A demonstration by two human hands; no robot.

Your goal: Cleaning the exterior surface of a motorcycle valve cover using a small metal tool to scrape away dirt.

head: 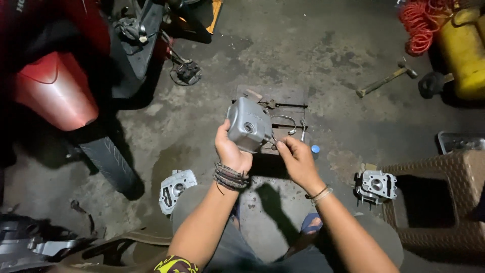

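Note:
My left hand (pixel 230 150) grips a grey metal engine cover (pixel 248 124) from below and holds it up over the concrete floor. My right hand (pixel 296 159) is at the cover's lower right edge, its fingertips pinched on a small part there; the part is too small to make out. Both wrists wear bracelets. Under the cover lies a dark wooden board (pixel 288 103) with a few small tools and a bent wire on it.
A red motorcycle (pixel 55 86) and its tyre (pixel 108 162) stand at left. A metal cylinder part (pixel 174 188) lies by my left knee, a cylinder head (pixel 376 186) beside a brown wicker stool (pixel 439 199). A hammer (pixel 386 80), orange coiled hose (pixel 419 23) and yellow tank (pixel 462 50) are at far right.

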